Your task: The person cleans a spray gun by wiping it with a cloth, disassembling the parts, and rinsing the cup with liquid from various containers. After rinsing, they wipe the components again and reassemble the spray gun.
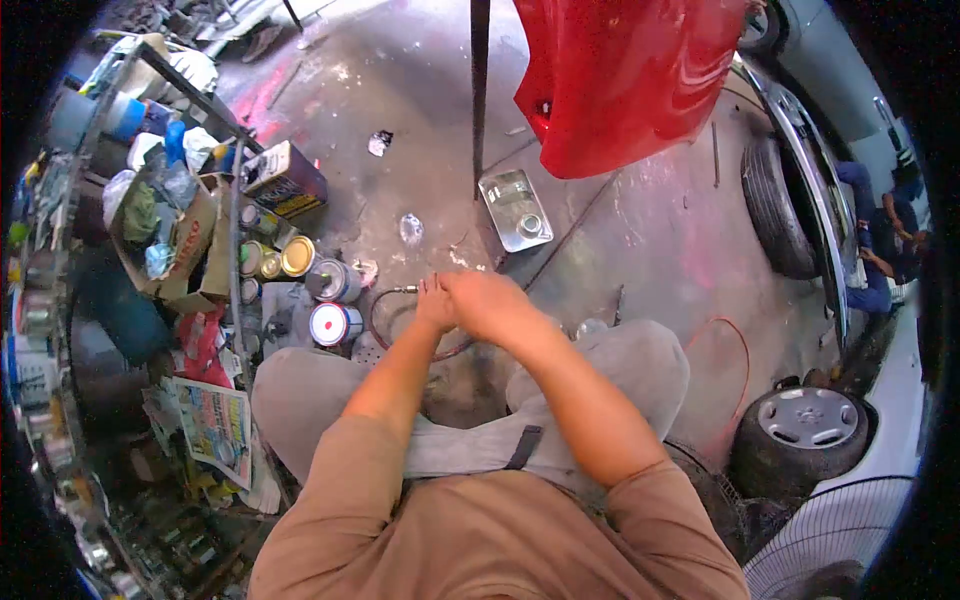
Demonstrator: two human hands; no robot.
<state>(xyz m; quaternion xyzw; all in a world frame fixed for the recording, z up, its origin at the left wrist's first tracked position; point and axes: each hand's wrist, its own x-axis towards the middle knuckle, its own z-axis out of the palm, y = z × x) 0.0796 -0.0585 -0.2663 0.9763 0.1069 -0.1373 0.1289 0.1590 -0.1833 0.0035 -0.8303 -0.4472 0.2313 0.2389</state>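
Note:
My left hand and my right hand meet in front of my knees, the right one overlapping the left. The fingers of both are drawn in, and I cannot tell what, if anything, is between them. Right beside my left fingers is the metal fitting of a thin dark hose, which loops below my wrists. Beyond my hands a rectangular metal can lies on its side, its round spout facing me.
To the left are paint tins, a tall rectangular can and a cluttered rack with a cardboard box. A red car panel hangs ahead. On the right are a wheel, a tire, a fan guard and another person.

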